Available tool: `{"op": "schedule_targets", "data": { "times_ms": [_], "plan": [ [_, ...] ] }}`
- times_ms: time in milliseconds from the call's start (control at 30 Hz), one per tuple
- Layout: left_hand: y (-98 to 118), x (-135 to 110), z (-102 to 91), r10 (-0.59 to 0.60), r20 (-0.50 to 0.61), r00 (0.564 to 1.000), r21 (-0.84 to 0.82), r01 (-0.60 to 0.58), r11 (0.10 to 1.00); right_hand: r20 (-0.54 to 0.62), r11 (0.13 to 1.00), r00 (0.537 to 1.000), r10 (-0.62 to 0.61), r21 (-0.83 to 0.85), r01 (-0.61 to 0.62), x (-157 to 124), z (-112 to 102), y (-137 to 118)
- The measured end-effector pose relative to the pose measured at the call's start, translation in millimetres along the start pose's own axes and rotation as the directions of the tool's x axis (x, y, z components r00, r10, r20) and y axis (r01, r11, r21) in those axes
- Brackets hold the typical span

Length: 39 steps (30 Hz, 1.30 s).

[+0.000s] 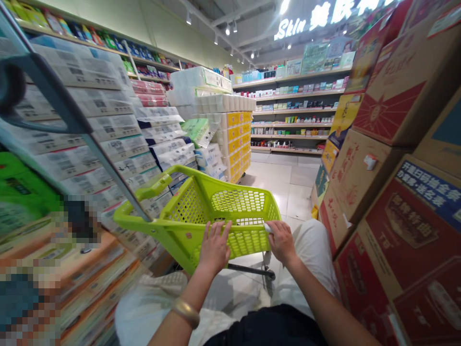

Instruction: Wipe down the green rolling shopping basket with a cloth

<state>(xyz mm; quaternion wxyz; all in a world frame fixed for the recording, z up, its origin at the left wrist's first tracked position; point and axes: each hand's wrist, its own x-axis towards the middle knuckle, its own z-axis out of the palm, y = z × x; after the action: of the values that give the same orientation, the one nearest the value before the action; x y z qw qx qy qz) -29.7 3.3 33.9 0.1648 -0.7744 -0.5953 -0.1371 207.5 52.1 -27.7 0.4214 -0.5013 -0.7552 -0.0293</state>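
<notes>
Clearly, contact with the green shopping cart [236,238] is made: it stands upright on its wheels directly before the person, with both hands at its near side, its grey handle [54,91] extended up from its left end. How much handling of it remains, this view does not show. The left hand [215,247] lies against the cart's near wall, fairly straight fingers laid over the rim; whether they press or merely rest, I cannot tell. The right hand [283,242] is bent round the same rim further right, fingers curled onto it, a small white patch [268,228] by its fingertips that is too small to identify. Counted, there is one cart, one grey handle, two hands and one gold-coloured bangle [186,313], worn on the left wrist. Left of the cart rise stacks of white paper packs [108,144], too many and too overlapped to count, and beyond it is one yellow-fronted stack [236,144]. Further beyond the cart, the stocked shelves [295,111] run to at least five levels, under one lit sign [324,19]. Right of the cart, at least five cartons [360,168] are piled near the person's pale-trousered right knee [313,245].
</notes>
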Motion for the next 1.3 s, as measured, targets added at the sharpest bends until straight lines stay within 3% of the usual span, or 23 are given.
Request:
{"op": "schedule_targets", "data": {
  "times_ms": [100,200,333,433,500,600,767,833,933,1133,1200,1300],
  "plan": [
    [2.1,1.3,1.3,-0.007,0.0,1.0,-0.016,0.007,1.0,-0.055,0.996,0.995,0.088,-0.025,-0.09,-2.9,0.3,5.0],
    [4.2,3.9,1.7,-0.003,0.003,1.0,-0.036,0.003,0.999,-0.1,0.985,0.982,0.163,-0.033,-0.167,5.9,10.1,-19.5],
    [5.4,6.7,1.3,0.015,0.004,1.0,-0.05,-0.014,0.999,0.044,0.999,0.998,0.033,0.01,-0.034,24.3,25.1,-68.3],
    [4.6,7.0,2.2,0.015,-0.005,1.0,-0.045,-0.015,0.999,0.109,0.998,0.993,-0.052,0.039,0.048,31.6,29.7,-85.9],
    [3.6,6.3,3.3,0.016,-0.017,1.0,-0.043,-0.017,0.999,0.123,0.994,0.987,-0.099,0.051,0.093,30.4,27.3,-81.0],
    [2.6,4.8,4.6,0.022,-0.028,0.999,-0.037,-0.023,0.999,0.1,0.994,0.989,-0.109,0.043,0.105,21.5,16.5,-52.9],
    [5.8,5.6,5.7,0.008,-0.016,1.0,-0.045,-0.009,0.999,-0.005,0.997,0.997,0.073,-0.02,-0.073,8.4,-0.1,-4.6],
    [7.9,7.1,6.6,-0.002,-0.013,1.0,-0.05,0.001,0.999,-0.046,0.987,0.987,0.153,-0.042,-0.155,9.4,1.0,-3.8],
    [10.3,9.6,7.7,-0.008,-0.01,1.0,-0.056,0.008,0.998,-0.072,0.972,0.973,0.219,-0.064,-0.224,17.6,11.3,-25.7],
    [10.5,12.4,6.6,-0.015,0.002,1.0,-0.067,0.015,0.998,0.122,1.0,0.992,-0.007,0.001,0.007,36.3,32.4,-84.0],
    [9.5,12.1,5.8,-0.013,0.002,1.0,-0.072,0.013,0.997,0.139,0.998,0.988,-0.066,0.02,0.064,36.4,32.7,-85.6],
    [7.5,10.7,4.9,-0.001,0.001,1.0,-0.075,0.002,0.997,0.121,0.989,0.981,-0.149,0.031,0.147,29.1,25.6,-65.0]
  ]
}}
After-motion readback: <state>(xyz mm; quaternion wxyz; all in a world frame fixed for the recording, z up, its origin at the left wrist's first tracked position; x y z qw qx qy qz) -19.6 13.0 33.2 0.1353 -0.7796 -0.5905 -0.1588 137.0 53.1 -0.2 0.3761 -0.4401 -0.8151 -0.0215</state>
